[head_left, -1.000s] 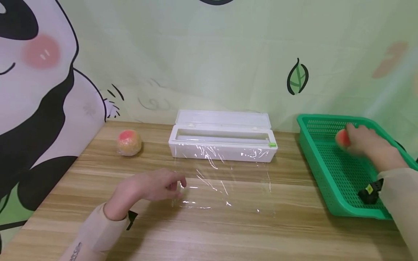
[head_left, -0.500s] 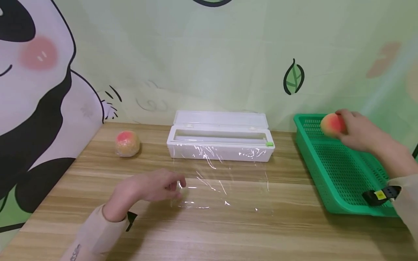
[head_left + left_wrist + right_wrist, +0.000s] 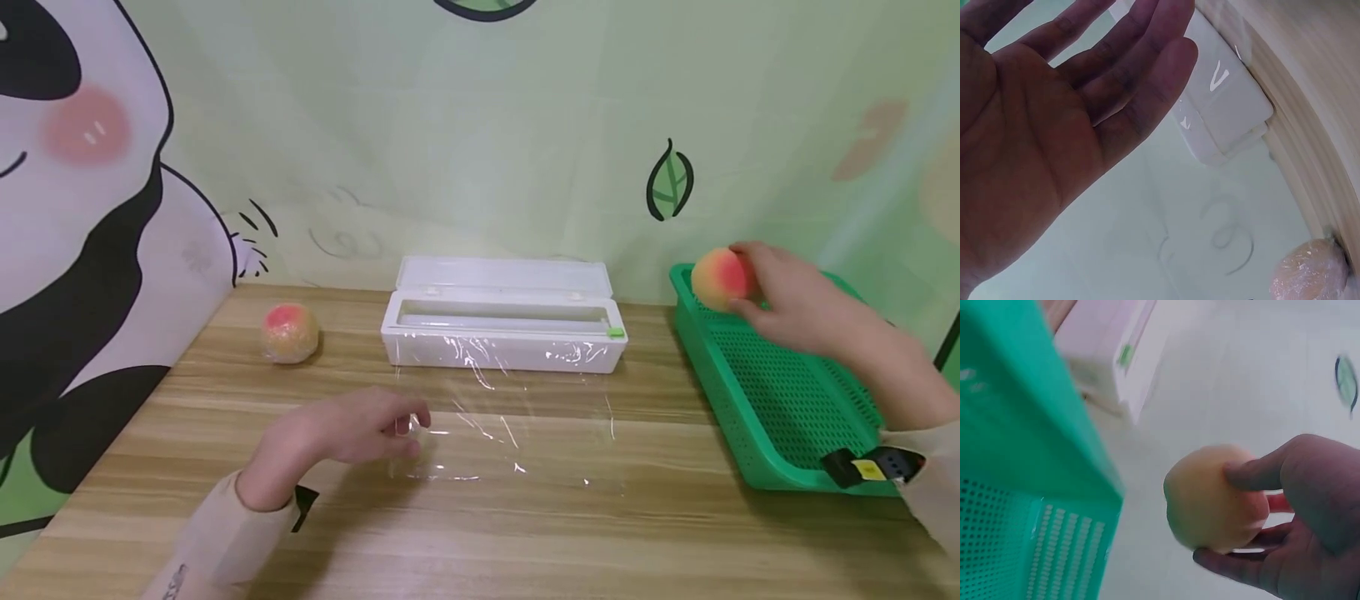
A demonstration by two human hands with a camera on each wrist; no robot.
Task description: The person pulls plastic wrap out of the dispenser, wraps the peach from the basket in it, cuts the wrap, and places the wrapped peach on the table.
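Note:
A yellow and pink peach (image 3: 716, 280) is gripped between the thumb and fingers of my right hand (image 3: 798, 302), above the far left edge of the green basket (image 3: 708, 392). The right wrist view shows the same peach (image 3: 1213, 497) held clear of the basket wall. My left hand (image 3: 352, 427) hovers with relaxed fingers by the left edge of a sheet of clear plastic wrap (image 3: 510, 433). In the left wrist view its palm faces the camera with nothing in it. The wrap runs out from a white dispenser box (image 3: 502, 354) whose lid stands raised.
Another peach (image 3: 290, 333), wrapped in film, sits on the wooden table (image 3: 480, 542) at the far left. A green slider (image 3: 615, 332) is on the dispenser's right end. Behind everything hangs a printed cloth (image 3: 495, 150).
My right hand has lifted the peach up from inside the basket and carried it left to the basket's rim. The left hand has stayed in place.

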